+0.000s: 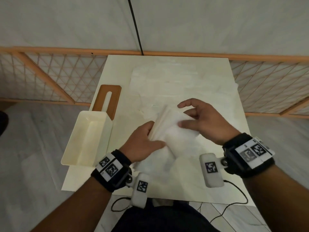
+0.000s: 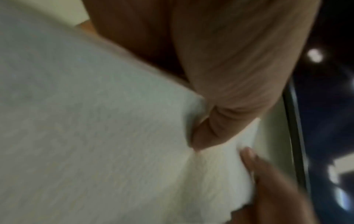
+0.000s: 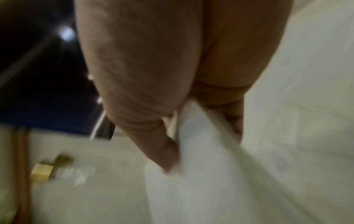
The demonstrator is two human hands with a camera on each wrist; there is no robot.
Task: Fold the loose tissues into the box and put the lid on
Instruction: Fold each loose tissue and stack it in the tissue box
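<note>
Tissues (image 1: 173,131), white and bunched into a soft roll, lay on a pale table (image 1: 117,67) just right of the box (image 1: 87,138), with more flat sheets spread on the table beyond them. Both hands were on the bundle. The left hand (image 1: 143,143) gripped its near left side, the thumb lying across the top and the other fingers tucked under the folds. The right hand (image 1: 202,121) held the far right side, thumb pressed on top and the remaining fingers curled over the far edge. In the left wrist view the thumb dug into the tissue (image 2: 95,136), with a fingertip of the other hand just beside it. In the right wrist view a fold of tissue (image 3: 191,151) was pinched between thumb and fingers; that picture was blurred.

The box was cream, open-topped and held nothing that could be seen. It sat at the table's left edge. The lid (image 1: 107,99), brown with a long slot, lay flat on the table just beyond the box, touching its far end. A black cable (image 1: 135,27) ran up the wall (image 1: 66,22) well beyond the box.
</note>
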